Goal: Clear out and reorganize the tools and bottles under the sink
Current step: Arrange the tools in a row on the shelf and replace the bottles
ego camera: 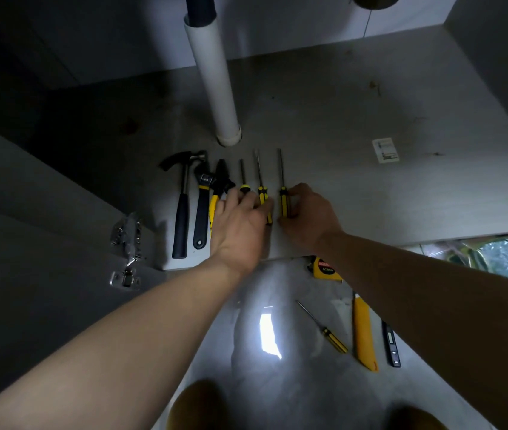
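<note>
On the grey cabinet floor [355, 113] a row of tools lies with the heads pointing to twelve o'clock. At the nine o'clock end is a black-handled steel claw hammer [180, 218]. Just beside it is a black adjustable wrench with a yellow band [201, 212], then yellow-and-black pliers [221, 181]. A white plastic drain pipe [215, 88] stands at twelve o'clock of the pliers.

The left hand [240, 225] lies flat over the pliers' handles, fingers fairly straight and gripping nothing. Its tips rest on the handles of a short yellow-and-black screwdriver [242, 178] and a middle yellow-and-black screwdriver [260, 181].

At three o'clock of these, the right hand [308, 215] pinches the handle of a long yellow-and-black screwdriver [282, 193] (its shaft runs in line with the others).

At six o'clock of that hand, on the pale room floor [246, 305], lie a yellow tape measure [324, 268], a thin yellow-handled screwdriver [324, 328], a yellow utility knife [364, 333] and a slim black tool [390, 344].
</note>
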A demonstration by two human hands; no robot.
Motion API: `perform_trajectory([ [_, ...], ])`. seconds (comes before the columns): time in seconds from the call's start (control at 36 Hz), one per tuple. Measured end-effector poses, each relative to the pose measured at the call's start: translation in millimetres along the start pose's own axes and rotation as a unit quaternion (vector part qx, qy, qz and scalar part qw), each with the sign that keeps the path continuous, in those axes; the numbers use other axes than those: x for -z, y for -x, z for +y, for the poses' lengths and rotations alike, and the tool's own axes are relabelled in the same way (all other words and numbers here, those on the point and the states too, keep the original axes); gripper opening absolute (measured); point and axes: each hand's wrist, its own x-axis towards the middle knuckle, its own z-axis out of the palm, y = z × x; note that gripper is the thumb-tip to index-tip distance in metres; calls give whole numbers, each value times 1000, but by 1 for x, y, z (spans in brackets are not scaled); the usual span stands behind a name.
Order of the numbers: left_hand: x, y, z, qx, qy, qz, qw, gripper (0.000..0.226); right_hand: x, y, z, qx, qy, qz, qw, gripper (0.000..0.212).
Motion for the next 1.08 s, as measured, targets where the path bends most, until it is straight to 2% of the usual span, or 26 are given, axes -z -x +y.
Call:
perform_trajectory([
  [0.14, -1, 6, -3, 0, 1, -3, 1000, 61, -8, 0, -4, 17, -15, 7, 1000, 39],
  [0.64, 3, 11, 1, 13, 14, -5, 1000, 57, 0, 15, 3, 19, -11, -30, 999, 48],
  [0.72, 7, 17, 5, 9, 1, 20, 1000, 53, 22, 26, 12, 53, -5, -66, 996, 30],
  [0.81, 9, 32, 16, -49, -16, 87, 995, 34, 47, 38, 19, 74, 57, -143, 985, 14],
  [0.86, 6, 45, 28, -173, -24, 110, 978, 28, 57, 46, 29, 17, 68, -227, 971, 17],
  [0.92, -2, 61, 43, -301, -4, 73, 951, 25, 61, 56, 47, -62, 73, -319, 943, 24],
  [0.94, -6, 69, 51, -333, 15, 19, 943, 28, 61, 62, 57, -99, 95, -356, 924, 24],
  [1.0, -17, 84, 65, -309, 64, -130, 940, 39, 59, 71, 80, -155, 144, -402, 891, 17],
  [1.08, -39, 98, 79, -213, 128, -303, 920, 49, 59, 73, 112, -191, 226, -404, 865, 12],
])
